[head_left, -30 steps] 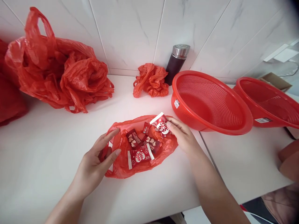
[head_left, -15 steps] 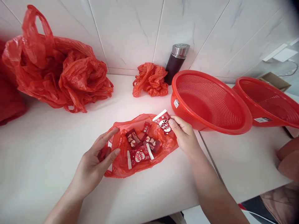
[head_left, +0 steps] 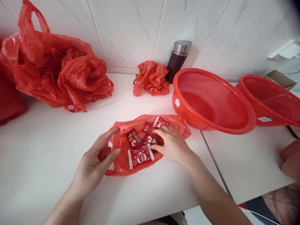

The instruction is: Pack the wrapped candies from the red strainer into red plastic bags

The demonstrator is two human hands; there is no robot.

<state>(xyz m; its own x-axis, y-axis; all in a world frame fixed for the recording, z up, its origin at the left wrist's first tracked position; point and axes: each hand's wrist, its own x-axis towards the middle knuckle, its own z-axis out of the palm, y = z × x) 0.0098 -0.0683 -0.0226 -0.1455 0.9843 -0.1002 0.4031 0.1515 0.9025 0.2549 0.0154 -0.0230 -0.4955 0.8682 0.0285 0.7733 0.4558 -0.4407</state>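
On the white table lies a red plastic bag (head_left: 173,120), spread wide with several wrapped snacks in it. My left hand (head_left: 95,162) is at the bag's left end, thumb and forefinger apart; its other fingers are curled by the red film. Over the snacks, my right hand (head_left: 174,143) has thumb and fingertips apart around a dark red packet (head_left: 150,139), which it partly covers. A red-and-white packet (head_left: 161,122) lies just behind those fingers. Another red-and-white packet (head_left: 141,157) sits in front, beside a dark red packet (head_left: 134,138) and a small red packet (head_left: 147,126).
A large heap of red bags (head_left: 56,72) stands at the back left. By the wall are a crumpled red bag (head_left: 151,78) and a dark flask (head_left: 177,61). On the right are a red plastic basket (head_left: 197,120) and a second red basket (head_left: 278,120). Another person's arm (head_left: 290,159) shows at the right edge.
My right hand has let go of a red-and-white packet, which now lies at the bag's back right, and moved left and down to a dark red packet. My left hand stays put.
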